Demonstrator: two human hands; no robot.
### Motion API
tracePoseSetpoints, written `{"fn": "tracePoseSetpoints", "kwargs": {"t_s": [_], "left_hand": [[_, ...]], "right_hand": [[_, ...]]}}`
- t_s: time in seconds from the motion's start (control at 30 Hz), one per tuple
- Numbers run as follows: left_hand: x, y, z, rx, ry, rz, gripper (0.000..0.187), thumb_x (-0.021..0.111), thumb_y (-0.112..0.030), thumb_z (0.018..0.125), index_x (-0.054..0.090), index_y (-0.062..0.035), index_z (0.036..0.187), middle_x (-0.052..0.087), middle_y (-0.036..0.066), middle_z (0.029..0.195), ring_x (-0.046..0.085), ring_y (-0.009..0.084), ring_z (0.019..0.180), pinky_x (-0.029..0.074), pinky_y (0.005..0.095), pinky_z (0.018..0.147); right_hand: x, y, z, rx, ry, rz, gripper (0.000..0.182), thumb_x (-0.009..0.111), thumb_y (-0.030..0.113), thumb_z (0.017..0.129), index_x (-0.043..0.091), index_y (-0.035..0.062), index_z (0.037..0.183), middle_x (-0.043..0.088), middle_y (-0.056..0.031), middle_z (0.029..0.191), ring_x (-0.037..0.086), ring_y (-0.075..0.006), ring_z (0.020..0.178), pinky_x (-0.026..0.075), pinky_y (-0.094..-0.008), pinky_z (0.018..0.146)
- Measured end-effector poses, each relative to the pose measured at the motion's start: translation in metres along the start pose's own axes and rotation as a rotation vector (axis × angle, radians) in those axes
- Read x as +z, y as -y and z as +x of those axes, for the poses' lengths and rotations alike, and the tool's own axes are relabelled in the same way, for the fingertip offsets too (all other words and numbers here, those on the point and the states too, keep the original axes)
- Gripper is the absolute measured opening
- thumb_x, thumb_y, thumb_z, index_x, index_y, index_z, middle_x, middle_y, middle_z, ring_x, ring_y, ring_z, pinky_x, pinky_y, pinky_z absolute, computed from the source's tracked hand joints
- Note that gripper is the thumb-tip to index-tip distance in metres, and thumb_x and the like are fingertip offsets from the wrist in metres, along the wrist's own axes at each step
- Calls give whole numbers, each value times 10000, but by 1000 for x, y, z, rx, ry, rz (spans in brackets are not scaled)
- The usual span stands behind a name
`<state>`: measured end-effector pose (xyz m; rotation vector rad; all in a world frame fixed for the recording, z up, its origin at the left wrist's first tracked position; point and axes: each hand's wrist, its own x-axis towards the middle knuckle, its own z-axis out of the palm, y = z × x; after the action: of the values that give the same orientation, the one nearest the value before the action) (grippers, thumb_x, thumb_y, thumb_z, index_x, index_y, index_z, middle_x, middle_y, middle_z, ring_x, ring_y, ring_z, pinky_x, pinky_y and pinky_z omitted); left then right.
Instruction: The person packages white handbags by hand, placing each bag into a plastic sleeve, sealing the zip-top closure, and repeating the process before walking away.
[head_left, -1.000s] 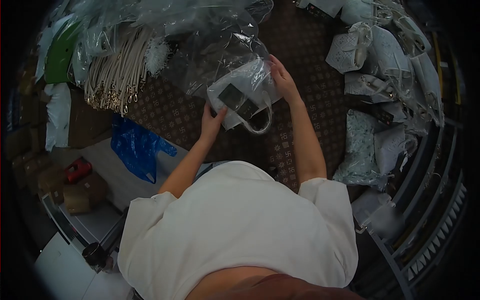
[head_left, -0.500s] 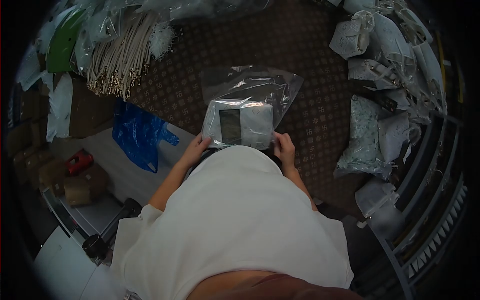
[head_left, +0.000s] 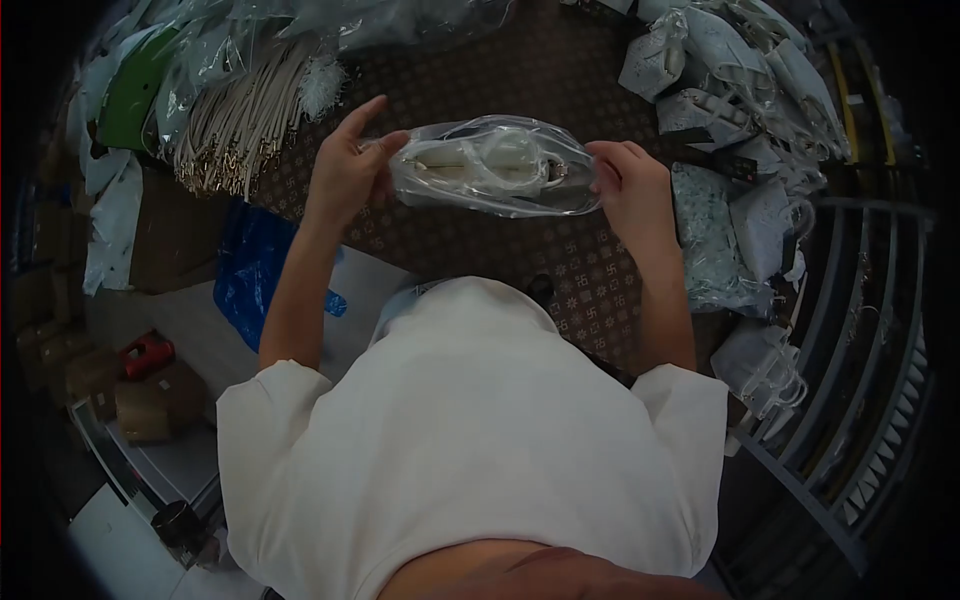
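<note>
A clear plastic bag (head_left: 500, 205) with a white bag (head_left: 480, 155) inside is held up over the brown patterned surface, its open rim facing me. My left hand (head_left: 350, 165) pinches the bag's left edge between thumb and fingers, with the index finger stretched away. At the right edge, my right hand (head_left: 630, 185) has its fingers closed on the plastic. Looped handles and small metal fittings show through the film.
Beige straps with gold clips (head_left: 240, 120) lie at the upper left, near a green piece (head_left: 135, 88). A blue plastic bag (head_left: 252, 270) hangs at the left edge. Wrapped white bags (head_left: 725, 50) are piled at the upper right, beside a metal rack (head_left: 850, 350).
Both hands have moved forward, away from my body, raising the plastic bag. It has turned from lying flat to showing its open end and the handles inside.
</note>
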<state>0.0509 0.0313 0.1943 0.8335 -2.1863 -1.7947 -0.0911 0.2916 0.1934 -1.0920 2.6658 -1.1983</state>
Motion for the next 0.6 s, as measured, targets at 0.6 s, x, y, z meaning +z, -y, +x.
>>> {"fn": "tracePoseSetpoints", "kwargs": {"t_s": [0.6], "left_hand": [[-34, 22, 23, -55, 103, 434, 243, 504, -63, 793, 610, 20, 995, 596, 60, 611, 532, 88, 480, 433, 213, 470]], "right_hand": [[25, 2, 16, -22, 151, -573, 131, 596, 37, 659, 577, 5, 785, 579, -164, 809, 607, -335, 687, 508, -370, 611]]}}
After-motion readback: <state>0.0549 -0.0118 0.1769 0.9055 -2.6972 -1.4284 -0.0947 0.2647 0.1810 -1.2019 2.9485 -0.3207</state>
